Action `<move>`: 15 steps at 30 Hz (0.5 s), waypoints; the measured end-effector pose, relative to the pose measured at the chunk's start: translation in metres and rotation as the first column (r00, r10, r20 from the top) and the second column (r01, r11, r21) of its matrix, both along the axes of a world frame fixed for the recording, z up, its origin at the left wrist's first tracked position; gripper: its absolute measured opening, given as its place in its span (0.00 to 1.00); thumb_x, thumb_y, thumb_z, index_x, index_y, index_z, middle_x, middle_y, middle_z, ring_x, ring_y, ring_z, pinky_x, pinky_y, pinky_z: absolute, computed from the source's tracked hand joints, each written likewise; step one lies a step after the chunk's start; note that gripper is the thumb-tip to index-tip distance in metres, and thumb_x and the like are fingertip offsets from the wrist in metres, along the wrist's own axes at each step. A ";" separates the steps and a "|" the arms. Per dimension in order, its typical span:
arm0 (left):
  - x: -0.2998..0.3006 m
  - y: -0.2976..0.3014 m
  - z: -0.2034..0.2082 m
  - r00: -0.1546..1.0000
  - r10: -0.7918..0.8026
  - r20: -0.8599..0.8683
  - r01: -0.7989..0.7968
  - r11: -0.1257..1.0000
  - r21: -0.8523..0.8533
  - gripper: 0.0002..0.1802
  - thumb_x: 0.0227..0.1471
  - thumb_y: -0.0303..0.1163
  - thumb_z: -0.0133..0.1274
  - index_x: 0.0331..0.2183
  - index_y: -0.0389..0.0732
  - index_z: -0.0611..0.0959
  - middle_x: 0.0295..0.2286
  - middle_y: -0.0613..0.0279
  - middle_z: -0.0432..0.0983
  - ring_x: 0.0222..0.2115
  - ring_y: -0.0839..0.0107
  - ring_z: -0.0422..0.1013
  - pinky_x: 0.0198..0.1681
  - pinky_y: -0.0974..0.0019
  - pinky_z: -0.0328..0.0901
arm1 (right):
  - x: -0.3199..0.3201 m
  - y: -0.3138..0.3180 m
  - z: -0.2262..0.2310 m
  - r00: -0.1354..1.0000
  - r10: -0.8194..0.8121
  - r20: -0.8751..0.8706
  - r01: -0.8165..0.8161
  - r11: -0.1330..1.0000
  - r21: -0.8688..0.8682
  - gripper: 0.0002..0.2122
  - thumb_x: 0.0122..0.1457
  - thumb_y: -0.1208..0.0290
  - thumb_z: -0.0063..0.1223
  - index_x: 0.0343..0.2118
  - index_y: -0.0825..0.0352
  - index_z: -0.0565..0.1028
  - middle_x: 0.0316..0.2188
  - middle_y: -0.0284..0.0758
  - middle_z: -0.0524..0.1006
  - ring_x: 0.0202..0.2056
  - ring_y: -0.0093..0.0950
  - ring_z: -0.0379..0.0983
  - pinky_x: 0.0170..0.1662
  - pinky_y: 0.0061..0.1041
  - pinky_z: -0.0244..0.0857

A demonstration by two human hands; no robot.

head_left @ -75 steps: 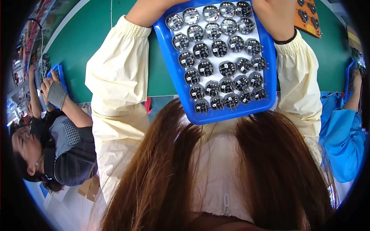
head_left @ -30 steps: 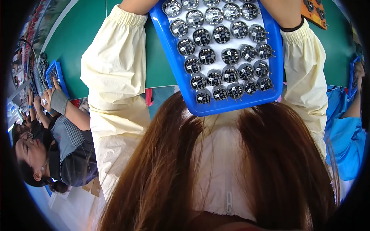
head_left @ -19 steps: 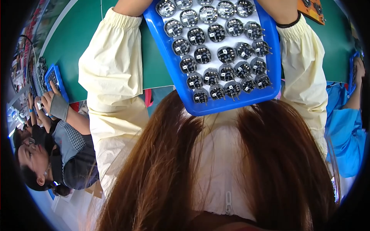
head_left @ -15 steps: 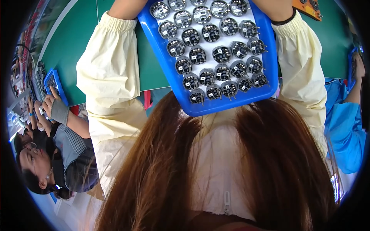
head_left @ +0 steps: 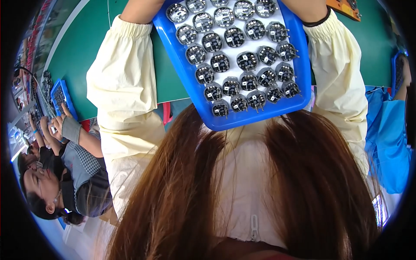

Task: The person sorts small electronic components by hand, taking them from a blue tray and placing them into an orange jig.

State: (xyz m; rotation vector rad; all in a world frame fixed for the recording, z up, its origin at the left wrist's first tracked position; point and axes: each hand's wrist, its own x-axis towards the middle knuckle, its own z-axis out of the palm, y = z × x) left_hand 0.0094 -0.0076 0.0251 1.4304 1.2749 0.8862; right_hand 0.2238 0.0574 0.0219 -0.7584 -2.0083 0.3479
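Note:
A blue plastic tray [head_left: 203, 113] stands before me at the top of the head view, its narrow end toward my chest. On the white sheet [head_left: 236, 52] inside it sit several rows of small round clear-cased circuit modules [head_left: 234, 37], many with thin metal pins. My left wrist [head_left: 145, 9] reaches up along the tray's left rim, and my right wrist [head_left: 308, 9], with a dark band, along its right rim. Both hands are cut off by the top edge, so their fingers and any grip do not show. Cream sleeves [head_left: 125, 65] cover both forearms.
Beneath the tray lies a green table mat [head_left: 173, 80]. An orange fixture [head_left: 344, 8] rests at the upper right. On the left, a co-worker's hand [head_left: 65, 123] is near another blue tray [head_left: 71, 102]. A person in a blue sleeve [head_left: 385, 138] is at the right.
The tray has shifted very slightly left, with the modules still in place. My forearms barely moved. The left co-worker's hand is a little lower, and the right person's arm has shifted.

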 end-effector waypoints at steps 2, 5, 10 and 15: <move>0.002 0.000 0.001 1.000 0.008 -0.001 -0.008 1.000 -0.005 0.20 0.49 0.35 0.54 0.11 0.41 0.71 0.11 0.79 0.58 0.14 0.88 0.51 0.18 0.76 0.44 | 0.001 0.000 0.000 1.000 -0.010 0.015 0.010 1.000 -0.009 0.08 0.49 0.74 0.52 0.17 0.72 0.72 0.10 0.40 0.68 0.12 0.30 0.65 0.18 0.25 0.56; -0.025 0.006 -0.028 1.000 0.016 -0.007 -0.016 1.000 -0.004 0.20 0.49 0.35 0.54 0.11 0.41 0.71 0.11 0.79 0.58 0.14 0.88 0.51 0.18 0.75 0.44 | -0.002 -0.003 0.001 1.000 0.002 0.010 -0.002 1.000 -0.012 0.08 0.49 0.74 0.52 0.17 0.72 0.72 0.10 0.40 0.68 0.12 0.30 0.65 0.18 0.26 0.56; -0.020 0.017 -0.032 0.929 -0.244 0.277 0.187 0.958 0.216 0.20 0.49 0.35 0.54 0.10 0.41 0.70 0.11 0.79 0.57 0.14 0.88 0.50 0.18 0.75 0.43 | 0.000 0.000 0.001 1.000 -0.014 0.015 0.014 1.000 -0.016 0.08 0.49 0.74 0.52 0.17 0.72 0.72 0.10 0.40 0.68 0.12 0.31 0.65 0.18 0.26 0.56; -0.013 0.003 -0.005 0.999 -0.004 -0.051 0.005 1.000 0.021 0.20 0.49 0.35 0.54 0.10 0.41 0.70 0.11 0.79 0.57 0.14 0.88 0.50 0.18 0.75 0.43 | -0.004 -0.001 0.003 1.000 -0.010 0.009 0.011 1.000 -0.014 0.08 0.49 0.74 0.52 0.17 0.72 0.72 0.10 0.41 0.68 0.13 0.32 0.66 0.18 0.26 0.56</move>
